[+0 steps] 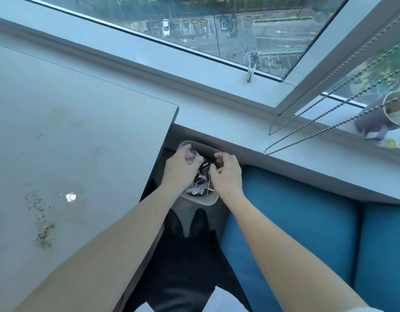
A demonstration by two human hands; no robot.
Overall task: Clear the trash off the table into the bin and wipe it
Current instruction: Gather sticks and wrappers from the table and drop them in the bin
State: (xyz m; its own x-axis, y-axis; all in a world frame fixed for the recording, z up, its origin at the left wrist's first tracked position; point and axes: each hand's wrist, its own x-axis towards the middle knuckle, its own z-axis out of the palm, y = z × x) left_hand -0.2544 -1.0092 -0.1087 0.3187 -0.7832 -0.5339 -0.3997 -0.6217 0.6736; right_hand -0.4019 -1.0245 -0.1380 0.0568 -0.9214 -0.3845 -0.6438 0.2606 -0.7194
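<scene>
A beige bin (211, 200) stands on the floor between the table's right edge and a blue seat, filled with scraps of paper and wrappers. Both my hands hover over it. My left hand (179, 168) grips a clear plastic cup (193, 156) above the bin's far rim. My right hand (227, 174) has its fingers curled over the bin's middle; nothing shows plainly in them. On the grey table (82, 136) lie a small crumpled white scrap (70, 197) and a trail of brownish crumbs (40, 219), with faint stains around.
Blue seat cushions (295, 221) fill the right side. A white windowsill (239, 131) runs behind the table, with blind chains (318, 122) hanging across it and a grey mug (381, 115) at far right. My dark shoes (187, 221) stand just before the bin.
</scene>
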